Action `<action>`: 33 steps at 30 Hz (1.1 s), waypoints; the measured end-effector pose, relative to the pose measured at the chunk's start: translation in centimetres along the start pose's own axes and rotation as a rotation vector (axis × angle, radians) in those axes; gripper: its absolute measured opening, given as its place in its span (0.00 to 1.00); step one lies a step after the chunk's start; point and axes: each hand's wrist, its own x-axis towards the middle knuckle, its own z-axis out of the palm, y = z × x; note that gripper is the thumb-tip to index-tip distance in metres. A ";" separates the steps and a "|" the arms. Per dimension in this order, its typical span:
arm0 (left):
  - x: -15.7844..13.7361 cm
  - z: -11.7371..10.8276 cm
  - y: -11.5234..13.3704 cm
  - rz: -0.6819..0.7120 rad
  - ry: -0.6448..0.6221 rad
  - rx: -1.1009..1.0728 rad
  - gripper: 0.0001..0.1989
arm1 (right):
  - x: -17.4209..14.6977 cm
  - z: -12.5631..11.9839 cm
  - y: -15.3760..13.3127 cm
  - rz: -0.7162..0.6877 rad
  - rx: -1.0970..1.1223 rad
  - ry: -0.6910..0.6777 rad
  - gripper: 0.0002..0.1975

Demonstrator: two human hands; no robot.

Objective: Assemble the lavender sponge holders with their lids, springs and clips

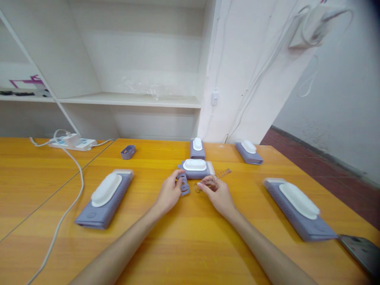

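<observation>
My left hand pinches a flat purple plastic plate with cut-out slots between thumb and fingers. In my right hand is a thin metal coil spring; its coils stick out on both sides of the closed fingers. Just beyond both hands lies a purple box-shaped unit with a white bristled oval brush head on top. The plate is close to that unit's near left corner; whether they touch I cannot tell.
Similar purple units lie at left, right, back middle and back right. A small purple end cap sits at back left. A power strip with a white cable is on the left, a phone at the right edge.
</observation>
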 end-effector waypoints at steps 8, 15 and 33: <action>-1.4 2.3 0.2 -0.035 -0.031 -0.262 0.18 | 0.0 -0.2 -0.2 0.094 0.180 -0.066 0.15; -1.4 2.2 0.2 0.060 0.055 -0.250 0.17 | 0.3 -0.6 -0.9 0.109 0.266 -0.054 0.18; -2.3 2.4 1.4 0.077 -0.064 -0.213 0.20 | -0.2 -0.2 -1.0 0.142 0.250 -0.067 0.17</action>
